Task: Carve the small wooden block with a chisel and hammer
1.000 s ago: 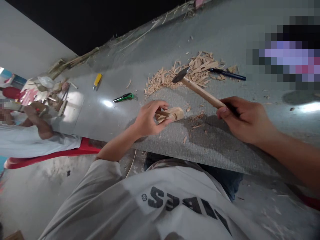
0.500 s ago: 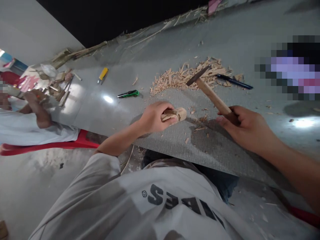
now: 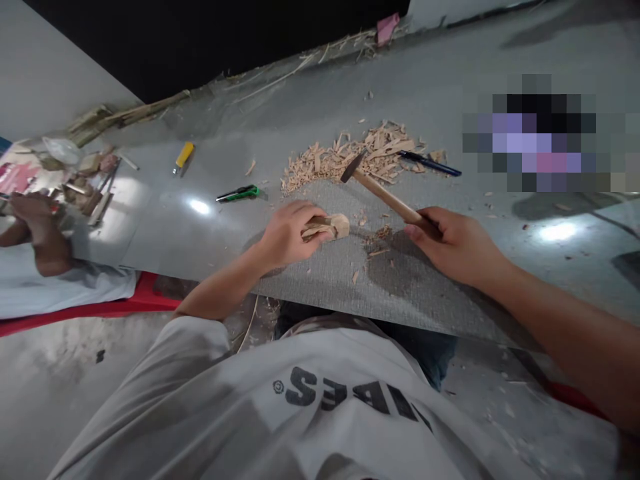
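My left hand (image 3: 295, 233) is wrapped round a small carved wooden piece (image 3: 340, 227), low over the grey table (image 3: 320, 283). The rounded end of the piece sticks out to the right of my fingers. In my right hand (image 3: 445, 240) is the wooden handle of a hammer (image 3: 383, 193). Its dark head points up and left, in front of a pile of wood shavings (image 3: 325, 160), above and to the right of the wooden piece. The hammer and the wooden piece are apart. Small chips lie between my two hands.
A green cutter (image 3: 239, 194) and a yellow cutter (image 3: 185, 159) lie left of the shavings, a dark blue pen-like tool (image 3: 430, 163) right of them. At the far left are a person's arms (image 3: 47, 240) beside wood pieces (image 3: 95, 190). A blurred patch covers the upper right.
The view has shifted, so the table and its items appear further left. Both hands keep their holds, and the hammer remains raised near the shavings.
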`<state>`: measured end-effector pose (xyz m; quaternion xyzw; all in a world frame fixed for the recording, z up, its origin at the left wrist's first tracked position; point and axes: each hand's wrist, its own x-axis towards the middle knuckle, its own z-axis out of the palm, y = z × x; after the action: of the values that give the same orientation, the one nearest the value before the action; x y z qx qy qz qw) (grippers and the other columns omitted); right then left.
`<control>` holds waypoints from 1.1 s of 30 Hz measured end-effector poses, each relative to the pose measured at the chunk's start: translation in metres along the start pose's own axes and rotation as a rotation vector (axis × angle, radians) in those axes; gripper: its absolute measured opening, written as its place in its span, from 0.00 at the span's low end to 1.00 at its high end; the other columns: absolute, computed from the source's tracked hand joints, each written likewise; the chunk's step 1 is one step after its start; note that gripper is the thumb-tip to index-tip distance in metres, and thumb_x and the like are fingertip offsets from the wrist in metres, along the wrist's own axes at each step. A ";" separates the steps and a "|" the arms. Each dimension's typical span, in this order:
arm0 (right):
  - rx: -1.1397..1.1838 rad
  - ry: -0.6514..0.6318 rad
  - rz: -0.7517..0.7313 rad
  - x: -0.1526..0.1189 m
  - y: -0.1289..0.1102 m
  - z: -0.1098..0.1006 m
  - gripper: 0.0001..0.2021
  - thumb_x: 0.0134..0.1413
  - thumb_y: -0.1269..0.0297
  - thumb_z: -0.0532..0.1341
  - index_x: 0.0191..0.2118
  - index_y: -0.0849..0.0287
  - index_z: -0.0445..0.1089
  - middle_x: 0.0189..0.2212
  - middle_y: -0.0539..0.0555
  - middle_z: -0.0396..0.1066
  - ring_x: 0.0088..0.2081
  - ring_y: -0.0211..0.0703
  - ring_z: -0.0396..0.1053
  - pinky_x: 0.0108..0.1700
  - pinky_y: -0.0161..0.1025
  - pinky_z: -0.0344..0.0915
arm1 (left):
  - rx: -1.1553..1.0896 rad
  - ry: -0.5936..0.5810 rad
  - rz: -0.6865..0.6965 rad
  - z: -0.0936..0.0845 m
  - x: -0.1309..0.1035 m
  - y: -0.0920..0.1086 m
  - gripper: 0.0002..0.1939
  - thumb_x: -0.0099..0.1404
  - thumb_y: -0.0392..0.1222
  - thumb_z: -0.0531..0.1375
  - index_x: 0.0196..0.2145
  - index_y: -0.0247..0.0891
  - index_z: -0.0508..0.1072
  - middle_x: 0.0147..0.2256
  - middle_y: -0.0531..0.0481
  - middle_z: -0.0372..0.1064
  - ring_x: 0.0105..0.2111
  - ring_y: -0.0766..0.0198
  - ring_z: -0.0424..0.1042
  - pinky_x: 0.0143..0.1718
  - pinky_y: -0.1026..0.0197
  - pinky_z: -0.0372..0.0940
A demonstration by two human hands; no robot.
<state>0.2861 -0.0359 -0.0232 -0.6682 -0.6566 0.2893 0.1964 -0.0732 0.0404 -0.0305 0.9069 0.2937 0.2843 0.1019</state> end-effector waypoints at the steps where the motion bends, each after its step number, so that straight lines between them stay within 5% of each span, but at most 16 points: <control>1: -0.003 0.006 -0.006 0.000 0.000 0.000 0.24 0.64 0.37 0.57 0.39 0.56 0.69 0.27 0.54 0.67 0.30 0.42 0.62 0.35 0.42 0.56 | -0.003 0.001 -0.007 0.000 0.000 0.001 0.14 0.77 0.46 0.74 0.55 0.41 0.79 0.45 0.40 0.82 0.45 0.48 0.82 0.50 0.47 0.77; 9: 0.027 0.070 -0.036 0.001 0.005 0.003 0.27 0.63 0.36 0.59 0.46 0.58 0.77 0.28 0.55 0.69 0.29 0.44 0.64 0.35 0.41 0.56 | -0.045 0.035 -0.060 -0.001 0.002 0.004 0.19 0.80 0.60 0.69 0.53 0.42 0.79 0.45 0.41 0.82 0.44 0.50 0.81 0.48 0.47 0.77; 14: 0.043 0.093 -0.018 -0.001 0.005 0.003 0.29 0.66 0.40 0.58 0.53 0.60 0.80 0.32 0.58 0.75 0.32 0.45 0.68 0.37 0.41 0.58 | -0.100 0.112 -0.034 0.000 0.005 0.004 0.16 0.86 0.57 0.62 0.48 0.43 0.78 0.40 0.44 0.81 0.40 0.54 0.80 0.43 0.52 0.73; 19: 0.076 0.103 -0.071 0.000 0.012 0.005 0.23 0.72 0.43 0.56 0.47 0.59 0.77 0.38 0.61 0.79 0.36 0.46 0.72 0.39 0.43 0.63 | -0.167 0.146 -0.140 0.002 0.003 0.001 0.22 0.88 0.63 0.58 0.44 0.43 0.75 0.36 0.47 0.77 0.35 0.58 0.76 0.38 0.54 0.70; 23: 0.098 0.278 -0.324 0.004 0.024 0.011 0.19 0.75 0.48 0.57 0.46 0.58 0.77 0.53 0.66 0.79 0.53 0.52 0.79 0.56 0.51 0.77 | -0.216 0.157 -0.246 0.004 0.001 -0.001 0.28 0.89 0.70 0.54 0.44 0.44 0.73 0.38 0.46 0.79 0.36 0.59 0.79 0.39 0.55 0.72; 26: 0.118 0.367 -0.434 0.005 0.029 0.015 0.17 0.77 0.50 0.59 0.48 0.58 0.78 0.60 0.68 0.77 0.64 0.55 0.76 0.70 0.57 0.76 | -0.217 0.194 -0.236 0.004 0.003 -0.003 0.32 0.89 0.74 0.51 0.42 0.44 0.71 0.40 0.43 0.81 0.41 0.55 0.82 0.44 0.51 0.76; 33: 0.100 0.435 -0.476 0.003 0.030 0.015 0.18 0.80 0.48 0.59 0.49 0.57 0.79 0.59 0.67 0.77 0.66 0.54 0.77 0.69 0.58 0.79 | -0.129 0.473 -0.154 0.002 0.009 -0.009 0.31 0.89 0.75 0.49 0.47 0.48 0.76 0.42 0.44 0.76 0.44 0.51 0.81 0.49 0.45 0.79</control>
<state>0.2990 -0.0370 -0.0540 -0.5316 -0.7220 0.1177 0.4268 -0.0703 0.0526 -0.0318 0.7818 0.3589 0.4979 0.1095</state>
